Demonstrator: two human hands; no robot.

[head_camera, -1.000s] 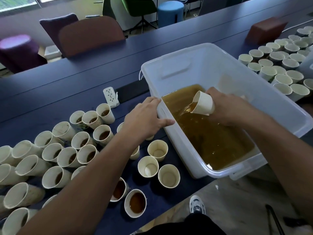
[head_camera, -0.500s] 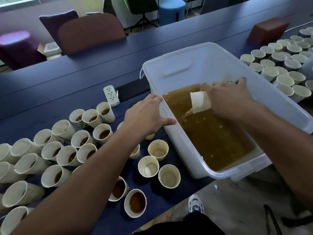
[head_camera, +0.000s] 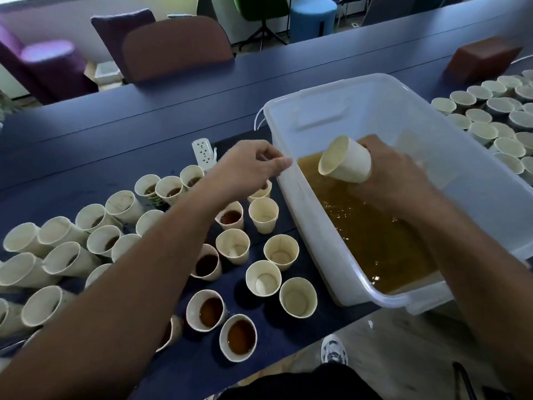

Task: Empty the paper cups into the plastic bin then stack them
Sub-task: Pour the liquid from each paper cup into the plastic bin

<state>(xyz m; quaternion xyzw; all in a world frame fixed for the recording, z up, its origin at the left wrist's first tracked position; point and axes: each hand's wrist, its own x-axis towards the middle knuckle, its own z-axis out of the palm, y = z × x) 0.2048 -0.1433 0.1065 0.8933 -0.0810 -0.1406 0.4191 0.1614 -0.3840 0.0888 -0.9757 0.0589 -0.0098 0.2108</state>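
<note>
We find no text, label, brand or number that we can read here. The paper cups (head_camera: 263, 215) show plain walls, the plastic bin (head_camera: 375, 111) bears no visible marking, and the white power strip (head_camera: 204, 151) shows only its sockets.

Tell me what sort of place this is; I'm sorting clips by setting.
Probably an office meeting room or shared workspace: a long dark blue table, upholstered chairs and a blue stool behind it, and a power strip set into the tabletop. Paper cups and a plastic bin cover it.
</note>
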